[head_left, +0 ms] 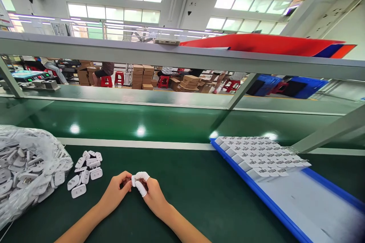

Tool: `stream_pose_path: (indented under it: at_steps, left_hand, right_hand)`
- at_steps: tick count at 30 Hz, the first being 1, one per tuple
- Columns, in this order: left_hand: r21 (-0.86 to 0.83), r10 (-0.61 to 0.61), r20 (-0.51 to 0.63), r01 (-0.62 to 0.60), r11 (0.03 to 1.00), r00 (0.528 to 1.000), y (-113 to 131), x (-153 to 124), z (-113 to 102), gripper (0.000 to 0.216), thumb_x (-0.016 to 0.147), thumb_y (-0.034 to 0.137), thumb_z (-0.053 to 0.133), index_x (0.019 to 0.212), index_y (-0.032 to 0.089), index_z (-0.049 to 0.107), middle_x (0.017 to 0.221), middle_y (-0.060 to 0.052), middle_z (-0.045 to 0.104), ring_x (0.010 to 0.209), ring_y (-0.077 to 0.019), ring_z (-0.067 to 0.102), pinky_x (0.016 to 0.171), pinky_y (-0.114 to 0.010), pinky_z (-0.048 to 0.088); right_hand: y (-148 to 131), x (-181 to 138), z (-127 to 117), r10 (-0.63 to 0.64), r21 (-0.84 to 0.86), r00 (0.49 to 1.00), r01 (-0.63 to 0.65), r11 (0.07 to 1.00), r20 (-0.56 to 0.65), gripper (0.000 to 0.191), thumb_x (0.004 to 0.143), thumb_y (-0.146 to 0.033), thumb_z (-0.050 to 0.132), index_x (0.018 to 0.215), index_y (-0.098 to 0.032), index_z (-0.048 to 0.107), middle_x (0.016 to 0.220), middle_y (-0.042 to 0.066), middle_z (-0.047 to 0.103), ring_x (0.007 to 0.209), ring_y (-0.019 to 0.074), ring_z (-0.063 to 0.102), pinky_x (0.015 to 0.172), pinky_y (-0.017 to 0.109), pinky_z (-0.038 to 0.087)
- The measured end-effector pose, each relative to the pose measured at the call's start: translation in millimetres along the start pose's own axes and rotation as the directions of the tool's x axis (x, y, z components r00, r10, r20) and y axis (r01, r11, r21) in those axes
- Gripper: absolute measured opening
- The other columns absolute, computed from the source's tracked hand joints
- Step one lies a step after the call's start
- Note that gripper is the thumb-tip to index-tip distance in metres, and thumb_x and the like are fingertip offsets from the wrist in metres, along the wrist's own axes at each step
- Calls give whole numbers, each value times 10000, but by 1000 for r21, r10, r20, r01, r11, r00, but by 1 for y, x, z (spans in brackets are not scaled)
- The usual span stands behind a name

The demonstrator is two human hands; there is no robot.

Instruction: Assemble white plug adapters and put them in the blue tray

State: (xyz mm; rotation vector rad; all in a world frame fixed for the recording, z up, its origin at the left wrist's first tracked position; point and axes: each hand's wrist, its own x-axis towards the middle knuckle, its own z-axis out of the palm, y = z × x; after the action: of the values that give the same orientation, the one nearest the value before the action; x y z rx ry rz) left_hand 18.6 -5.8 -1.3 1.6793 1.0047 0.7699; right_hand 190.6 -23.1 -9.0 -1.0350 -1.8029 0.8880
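Over the green work surface, my left hand (117,186) and my right hand (154,193) meet, both with fingers pinched together. Between their fingertips is a small white plastic piece (133,180), mostly covered, so its exact shape is hidden. White finger cots cover the thumb and index finger of my right hand. Left of my hands lies a loose pile of white plastic plug pieces (78,190), rounded and flat, some showing two prongs. Beside the pile, a clear plastic bag (54,140) holds many similar pieces.
At right, a blue-edged tray (256,193) carries rows of white block-shaped housings (256,155) with dark markings. A green belt (176,121) runs behind a pale strip. A metal shelf frame (128,51) crosses above, with red sheets on it. People, stools and cartons are beyond.
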Motion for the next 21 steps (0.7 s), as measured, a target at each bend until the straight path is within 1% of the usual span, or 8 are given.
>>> stream_pose_path:
  at_steps: [4,7,10,15,21]
  left_hand:
    - [-4,23,1,-23,1000,1000,-5,0,0,287,892,398,458,795,161,588,671,8,531,637,-129,471,614,-234,351]
    - [12,43,-5,-43,999,999,-7,2,1,287,896,398,458,787,160,577,667,8,532,633,-129,475,613,-235,350]
    - [12,56,-9,-55,998,998,-7,3,1,286,899,395,453,783,161,569,668,6,535,636,-130,478,612,-236,352]
    - [2,65,-3,-65,998,998,-2,0,1,312,907,409,442,751,161,550,668,4,528,635,-127,465,614,-238,348]
    - [15,103,25,-103,995,994,-2,-1,1,413,929,456,386,667,158,500,640,9,497,608,-115,436,594,-237,319]
  right_hand:
    - [-2,0,0,5,-85,1000,-5,996,2,144,932,-257,424,822,-202,499,702,-18,564,602,108,514,605,221,390]
    - [-1,1,-1,-2,-180,1000,3,984,2,217,939,-255,393,756,-196,492,693,-9,554,600,112,502,598,225,368]
    - [3,1,-1,-28,-242,1000,30,970,11,255,947,-253,359,740,-192,494,701,4,563,609,121,507,594,231,356]
    - [5,-1,-1,-80,-270,996,90,959,50,292,962,-261,325,730,-193,489,692,8,563,597,123,503,584,231,349]
    - [2,-2,0,-130,-272,990,138,952,47,298,963,-266,317,746,-190,507,710,23,579,618,133,524,610,239,374]
